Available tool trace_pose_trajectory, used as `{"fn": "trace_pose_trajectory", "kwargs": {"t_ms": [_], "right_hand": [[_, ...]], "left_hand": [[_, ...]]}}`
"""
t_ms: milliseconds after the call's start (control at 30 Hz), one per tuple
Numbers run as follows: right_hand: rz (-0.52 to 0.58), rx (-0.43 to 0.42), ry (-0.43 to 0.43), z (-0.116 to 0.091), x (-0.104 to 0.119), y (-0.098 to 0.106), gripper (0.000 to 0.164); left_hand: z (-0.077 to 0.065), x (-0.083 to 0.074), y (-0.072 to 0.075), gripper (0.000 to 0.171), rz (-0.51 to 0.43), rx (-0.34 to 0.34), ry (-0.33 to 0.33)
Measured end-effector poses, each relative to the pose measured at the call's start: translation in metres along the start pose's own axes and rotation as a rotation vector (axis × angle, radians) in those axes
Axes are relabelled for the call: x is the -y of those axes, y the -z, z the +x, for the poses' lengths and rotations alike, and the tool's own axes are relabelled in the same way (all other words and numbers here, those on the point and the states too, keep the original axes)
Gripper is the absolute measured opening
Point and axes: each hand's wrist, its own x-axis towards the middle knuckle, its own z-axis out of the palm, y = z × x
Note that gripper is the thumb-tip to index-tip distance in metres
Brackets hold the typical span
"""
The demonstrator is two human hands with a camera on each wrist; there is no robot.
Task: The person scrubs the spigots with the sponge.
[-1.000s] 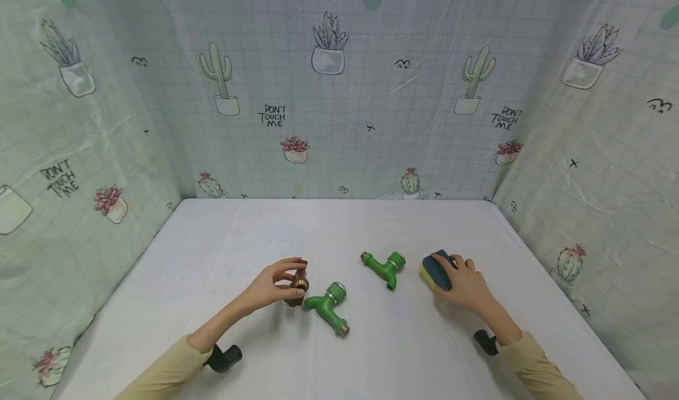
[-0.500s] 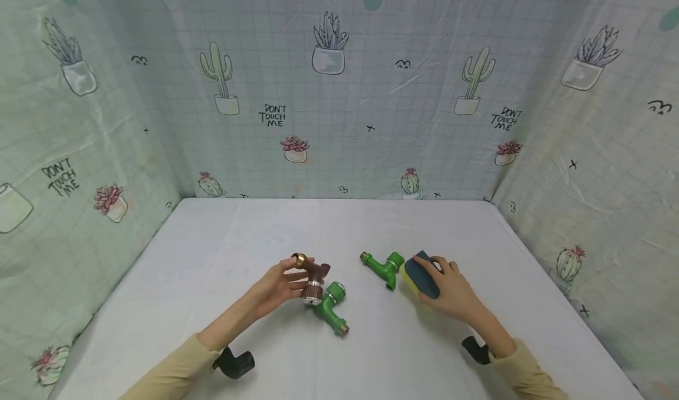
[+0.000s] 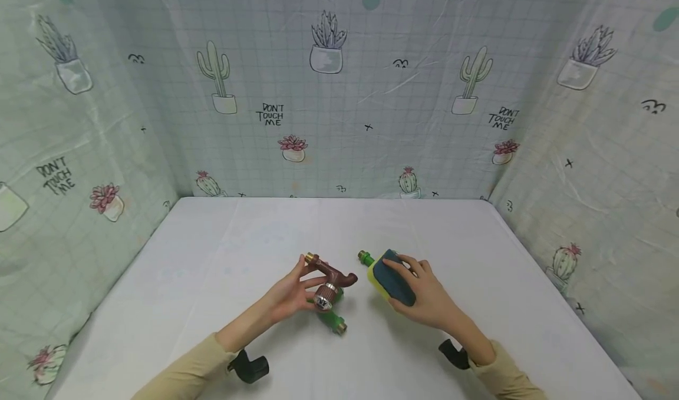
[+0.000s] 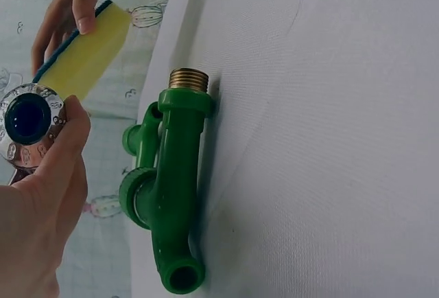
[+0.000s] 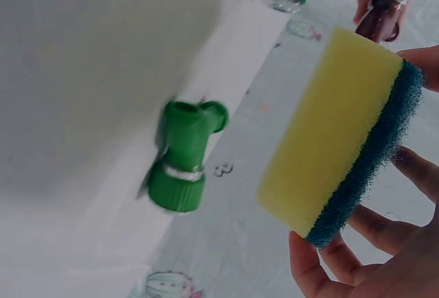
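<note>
In the head view my left hand (image 3: 289, 297) holds a brown faucet (image 3: 335, 275) with a brass threaded end, raised above the table. Its chrome-ringed knob faces the camera in the left wrist view. A green faucet (image 4: 180, 181) lies beneath that hand, partly covered in the head view. My right hand (image 3: 424, 294) grips a sponge (image 5: 336, 130), yellow with a dark blue scouring side, by its edges. Behind the sponge in the head view, only the threaded end of a second green faucet (image 3: 365, 257) shows; the right wrist view shows this green faucet (image 5: 184, 154) lying on the table.
A white cloth covers the table (image 3: 254, 235). Cactus-printed sheeting (image 3: 350, 93) stands along the back and both sides. Black wrist mounts (image 3: 249, 366) sit below both forearms.
My left hand has lifted and turned the brown faucet, moving right over the near green faucet. My right hand has carried the sponge left until it overlaps the far green faucet.
</note>
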Motion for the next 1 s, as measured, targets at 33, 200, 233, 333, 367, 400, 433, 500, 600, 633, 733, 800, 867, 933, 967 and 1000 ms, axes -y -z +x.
{"fn": "trace_pose_trajectory", "kwargs": {"t_ms": [33,200,233,333,367,400,433,500,600,633,733,800,867,933,967,1000], "right_hand": [[0.003,-0.002,0.008,0.001,0.003,0.0,0.07],[0.021,-0.01,0.042,0.003,0.013,-0.003,0.07],[0.021,-0.01,0.047,0.003,0.015,-0.003,0.07],[0.014,-0.006,0.054,0.003,0.017,-0.004,0.07],[0.009,-0.007,0.057,0.002,0.018,-0.004,0.071],[0.006,-0.008,0.059,0.002,0.018,-0.004,0.071],[0.004,-0.01,0.063,0.002,0.019,-0.004,0.071],[0.002,-0.017,0.077,0.002,0.02,-0.004,0.071],[0.003,-0.024,0.103,0.004,0.023,-0.004,0.071],[0.005,-0.027,0.112,0.004,0.024,-0.004,0.07],[0.002,-0.03,0.13,0.006,0.027,-0.006,0.07],[0.004,-0.033,0.137,0.007,0.028,-0.007,0.069],[0.001,-0.033,0.143,0.007,0.03,-0.008,0.069],[-0.002,-0.031,0.145,0.008,0.031,-0.009,0.069],[-0.004,-0.03,0.147,0.008,0.032,-0.009,0.069],[-0.008,-0.028,0.147,0.008,0.032,-0.01,0.069]], "left_hand": [[0.001,0.001,-0.001,0.071,0.008,-0.007,0.002],[0.007,0.008,-0.002,0.063,0.039,-0.02,0.007],[0.008,0.01,-0.001,0.063,0.051,-0.022,0.008],[0.009,0.012,0.001,0.063,0.085,-0.001,0.005],[0.008,0.012,0.0,0.066,0.108,0.008,0.002],[0.007,0.012,0.0,0.069,0.125,0.017,-0.001],[0.006,0.012,0.0,0.073,0.142,0.03,-0.004],[0.004,0.01,-0.002,0.079,0.164,0.053,-0.004],[0.003,0.009,-0.003,0.081,0.191,0.057,-0.003],[0.003,0.009,-0.003,0.081,0.2,0.054,-0.003],[0.004,0.011,-0.003,0.078,0.222,0.048,-0.009],[0.006,0.012,-0.002,0.074,0.228,0.043,-0.02],[0.008,0.013,-0.001,0.071,0.224,0.036,-0.029],[0.009,0.014,0.0,0.068,0.217,0.027,-0.034],[0.009,0.015,0.0,0.066,0.21,0.022,-0.036],[0.009,0.015,0.0,0.066,0.206,0.021,-0.036]]}}
